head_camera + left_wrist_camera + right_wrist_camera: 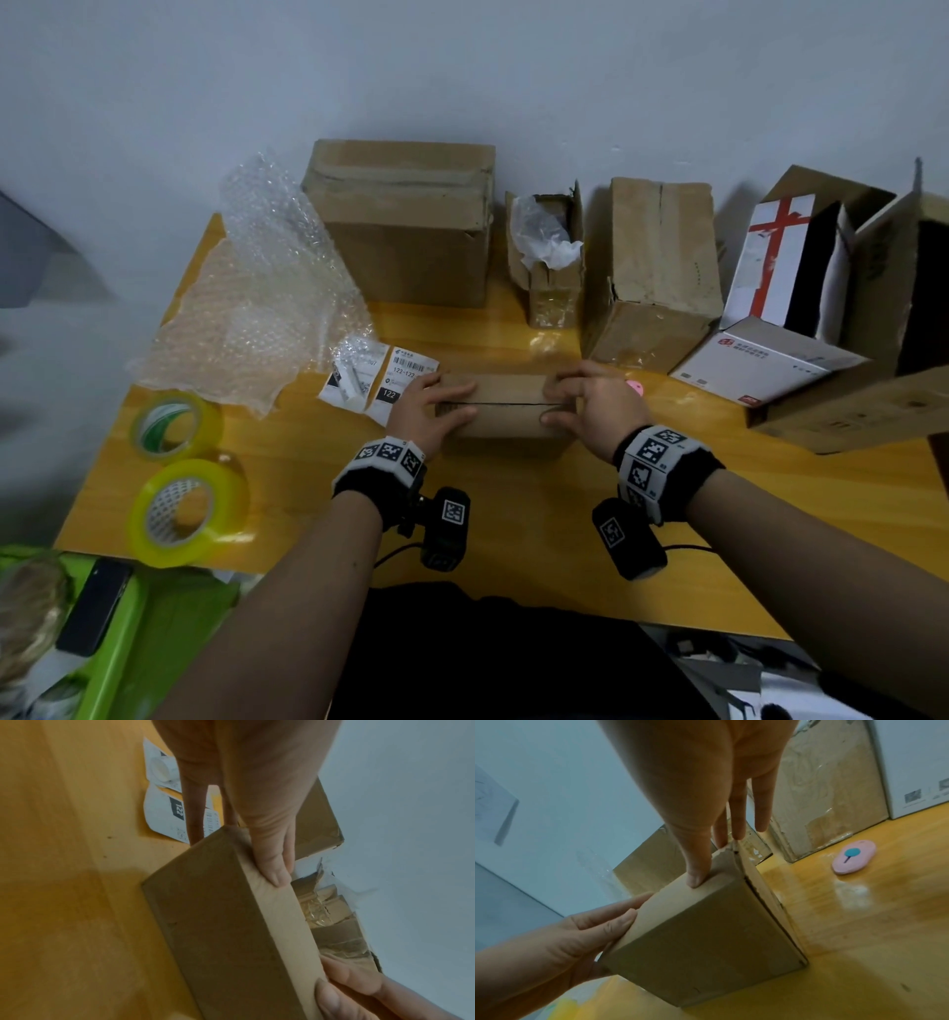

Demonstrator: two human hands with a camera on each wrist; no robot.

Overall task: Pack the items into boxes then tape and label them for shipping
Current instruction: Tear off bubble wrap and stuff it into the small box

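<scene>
**Two hands on one small box**

One small cardboard box (pixel 500 406) sits on the yellow table (pixel 513 514), near its middle, flaps closed to a seam across the top. The left hand (pixel 429 411) holds its left end, thumb flat on the top and fingers down the far side. The right hand (pixel 590 406) holds the right end the same way, thumb pressed on the top edge and fingers reaching over the far corner.

Just left of the box lie two shipping labels (pixel 380 383), one partly under a scrap of bubble wrap. One pink oval object (pixel 854 860), possibly a small cutter, lies just right of it.

Along the wall stand three brown cartons (pixel 411 221), the middle one open with plastic inside, and further right what looks like two or three more open boxes (pixel 780 288). One big bubble wrap sheet (pixel 267 293) and two tape rolls (pixel 179 506) lie at the left.
</scene>
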